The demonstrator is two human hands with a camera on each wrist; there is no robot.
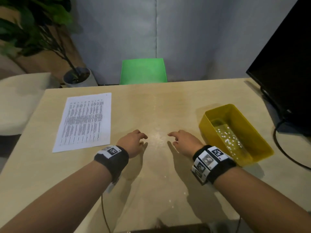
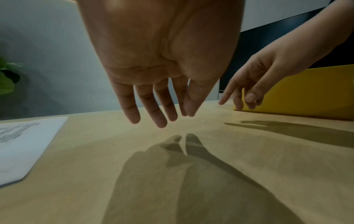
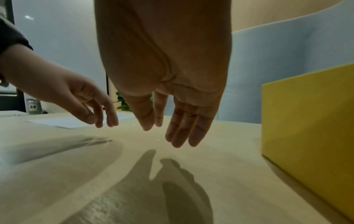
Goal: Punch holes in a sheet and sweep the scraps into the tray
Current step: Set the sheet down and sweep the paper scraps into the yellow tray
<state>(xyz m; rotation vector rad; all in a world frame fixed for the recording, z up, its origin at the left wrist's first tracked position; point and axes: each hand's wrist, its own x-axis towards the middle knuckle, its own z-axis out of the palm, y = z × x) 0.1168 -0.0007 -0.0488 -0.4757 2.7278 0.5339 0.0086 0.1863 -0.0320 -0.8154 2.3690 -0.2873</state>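
A printed white sheet (image 1: pixel 85 121) lies flat on the left of the wooden table (image 1: pixel 151 101), also visible in the left wrist view as the sheet (image 2: pixel 25 144). The yellow tray (image 1: pixel 249 118) sits at the right with several white paper scraps (image 1: pixel 227 137) on its floor. A few tiny scraps (image 1: pixel 170 201) dot the table near its front edge. My left hand (image 1: pixel 134 142) and right hand (image 1: pixel 181 142) hover just above the table's middle, fingers relaxed and holding nothing. Both palms show empty in the wrist views: left hand (image 2: pixel 159 97), right hand (image 3: pixel 172 115). No hole punch is in view.
A black monitor (image 1: pixel 286 64) with a cable (image 1: pixel 282 148) stands at the right behind the tray. A green chair (image 1: pixel 143 71) faces the table's far edge. A potted plant (image 1: pixel 75 76) and a pale seat (image 1: pixel 15 101) are off the left side.
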